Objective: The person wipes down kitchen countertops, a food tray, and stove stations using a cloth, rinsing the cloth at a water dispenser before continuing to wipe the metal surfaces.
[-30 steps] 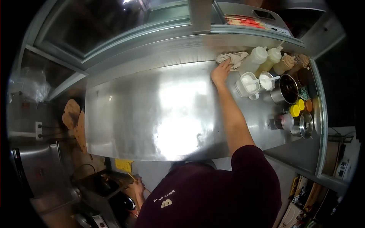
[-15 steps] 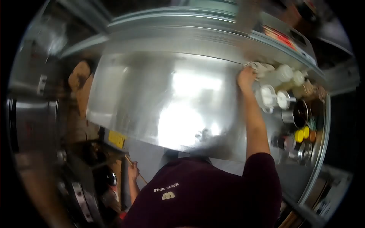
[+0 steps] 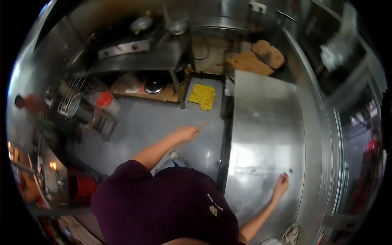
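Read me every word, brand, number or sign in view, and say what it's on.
"WHILE", probably: last word of the small pale lettering on the purple T-shirt; the rest is too blurred to read.
Stove control panel: any markings are too small to read.
No other text is legible.

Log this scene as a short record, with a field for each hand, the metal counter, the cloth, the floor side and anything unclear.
Place: kitchen
Left hand: the hand grips a thin stick, over the floor
Right hand: the hand is at the counter, by a small dark spot
Counter: bare metal beyond the right hand
Cloth: crumpled cloth at the picture's bottom edge
Floor side: yellow mat, red bucket
Unclear: whether the right fingers hold anything
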`<action>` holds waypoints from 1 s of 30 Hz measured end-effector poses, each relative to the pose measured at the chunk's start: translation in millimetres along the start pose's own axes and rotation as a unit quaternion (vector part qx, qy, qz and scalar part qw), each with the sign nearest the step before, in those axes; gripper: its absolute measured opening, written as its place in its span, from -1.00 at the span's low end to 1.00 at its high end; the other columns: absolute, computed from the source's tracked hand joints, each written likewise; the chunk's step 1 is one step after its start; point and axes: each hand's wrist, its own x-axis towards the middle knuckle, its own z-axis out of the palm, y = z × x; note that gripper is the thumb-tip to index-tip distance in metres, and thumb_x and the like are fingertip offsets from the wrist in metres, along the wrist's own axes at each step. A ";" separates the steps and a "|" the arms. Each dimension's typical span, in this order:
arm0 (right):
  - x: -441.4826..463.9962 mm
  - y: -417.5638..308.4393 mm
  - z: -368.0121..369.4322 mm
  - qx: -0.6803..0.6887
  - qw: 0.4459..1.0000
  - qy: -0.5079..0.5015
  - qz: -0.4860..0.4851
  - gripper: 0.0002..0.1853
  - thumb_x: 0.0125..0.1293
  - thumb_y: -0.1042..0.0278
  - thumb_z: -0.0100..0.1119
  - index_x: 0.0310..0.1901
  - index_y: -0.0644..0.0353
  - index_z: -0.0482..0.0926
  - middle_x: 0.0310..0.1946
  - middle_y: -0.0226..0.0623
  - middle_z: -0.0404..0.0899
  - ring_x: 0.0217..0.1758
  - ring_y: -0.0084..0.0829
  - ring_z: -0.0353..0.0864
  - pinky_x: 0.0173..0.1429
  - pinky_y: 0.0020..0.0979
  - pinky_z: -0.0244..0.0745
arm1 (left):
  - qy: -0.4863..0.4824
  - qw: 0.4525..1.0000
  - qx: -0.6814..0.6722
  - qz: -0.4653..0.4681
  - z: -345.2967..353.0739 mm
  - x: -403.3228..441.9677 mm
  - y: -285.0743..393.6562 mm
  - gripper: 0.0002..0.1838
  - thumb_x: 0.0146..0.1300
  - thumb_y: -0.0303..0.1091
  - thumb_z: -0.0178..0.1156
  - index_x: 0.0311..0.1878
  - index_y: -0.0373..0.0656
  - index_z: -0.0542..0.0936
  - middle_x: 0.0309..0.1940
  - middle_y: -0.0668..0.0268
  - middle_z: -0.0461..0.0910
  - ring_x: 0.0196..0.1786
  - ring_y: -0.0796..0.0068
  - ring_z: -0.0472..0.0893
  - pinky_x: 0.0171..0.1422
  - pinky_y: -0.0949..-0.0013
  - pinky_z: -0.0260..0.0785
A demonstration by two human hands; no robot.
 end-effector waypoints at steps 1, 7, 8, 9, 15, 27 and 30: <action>4.1 -28.4 39.7 0.023 0.997 -0.019 -0.078 -0.65 0.31 0.31 0.00 0.03 0.37 0.47 -0.16 -0.03 0.59 -0.12 -0.21 0.58 0.00 -0.31 0.44 | 0.018 1.000 -0.011 0.014 -8.1 -1.2 2.0 -0.70 0.29 -0.11 -0.04 -0.04 -0.04 0.50 -0.28 0.10 0.59 -0.20 0.04 0.57 -0.11 0.05 0.38; -46.6 -310.6 218.1 0.148 0.922 -0.216 -0.286 -0.62 0.36 0.23 -0.05 0.11 0.29 0.42 -0.05 -0.03 0.51 0.00 -0.11 0.51 0.08 -0.27 0.37 | 0.005 0.995 0.015 0.094 -65.4 -33.3 -20.5 -0.74 0.29 -0.12 -0.02 -0.10 -0.03 0.50 -0.45 0.11 0.59 -0.40 0.00 0.58 -0.30 -0.02 0.40; -61.9 -350.2 232.7 0.134 0.908 -0.254 -0.305 -0.64 0.36 0.19 -0.06 0.02 0.28 0.48 -0.13 -0.02 0.53 -0.05 -0.04 0.50 0.03 -0.22 0.39 | 0.024 0.995 0.014 0.096 -69.2 -39.0 -39.5 -0.74 0.29 -0.12 -0.03 -0.11 -0.03 0.50 -0.49 0.11 0.59 -0.44 0.00 0.57 -0.33 -0.01 0.40; -73.4 -371.9 258.5 0.090 0.892 -0.294 -0.331 -0.66 0.36 0.16 -0.07 -0.07 0.25 0.51 -0.18 -0.03 0.54 -0.09 -0.03 0.51 -0.01 -0.19 0.40 | 0.042 0.994 0.015 0.099 -75.9 -44.8 -60.4 -0.74 0.29 -0.11 -0.03 -0.12 -0.02 0.50 -0.52 0.12 0.58 -0.49 0.00 0.56 -0.37 -0.01 0.39; -131.4 -482.3 363.4 -0.074 0.747 -0.487 -0.447 -0.66 0.34 0.09 -0.07 -0.32 0.20 0.55 -0.33 -0.09 0.59 -0.22 -0.03 0.56 -0.14 -0.11 0.42 | 0.136 0.990 0.002 0.031 -106.2 -90.7 -197.3 -0.67 0.26 -0.02 0.01 -0.34 -0.06 0.57 -0.60 0.16 0.56 -0.52 0.06 0.56 -0.42 0.08 0.41; -60.7 -546.3 581.0 0.073 0.687 -0.579 -0.433 -0.73 0.34 0.22 -0.07 -0.26 0.25 0.53 -0.45 -0.18 0.59 -0.33 -0.21 0.56 -0.19 -0.20 0.44 | 0.401 0.889 -0.069 -0.209 -193.8 -91.8 -326.4 -0.64 0.11 0.04 0.22 -0.20 -0.04 0.63 -0.47 0.25 0.60 -0.39 0.23 0.60 -0.32 0.24 0.43; 23.6 -636.1 598.1 0.172 0.809 -0.553 -0.098 -0.69 0.40 0.21 -0.14 -0.32 0.28 0.50 -0.72 -0.39 0.39 -0.69 -0.49 0.38 -0.57 -0.41 0.34 | 0.421 0.833 -0.171 -0.316 -208.7 -75.5 -378.7 -0.69 0.15 -0.04 0.22 -0.19 -0.05 0.62 -0.51 0.25 0.60 -0.46 0.26 0.59 -0.35 0.26 0.42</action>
